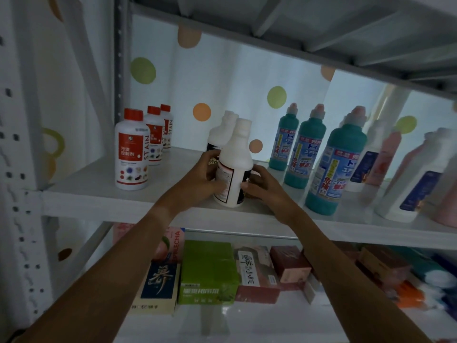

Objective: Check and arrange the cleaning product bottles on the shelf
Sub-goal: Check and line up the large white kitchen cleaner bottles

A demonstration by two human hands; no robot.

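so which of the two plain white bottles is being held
The front white bottle, nearest the shelf edge: the left hand and right hand grip its sides. The other white bottle stands behind it.

Head view, close, facing shelf (138, 201)

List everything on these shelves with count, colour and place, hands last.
Stain remover bottles: three, white with red caps, upper shelf left, in a row going back.
White bottles: two, white, upper shelf centre, front one held.
Teal bottles: three, teal, right of centre.
Pale bottles: several, white and pink, far right, blurred.
Boxes: several, green, red, navy, lower shelf.
Shelf: white.
Left hand: grip on front white bottle.
Right hand: grip on same bottle.
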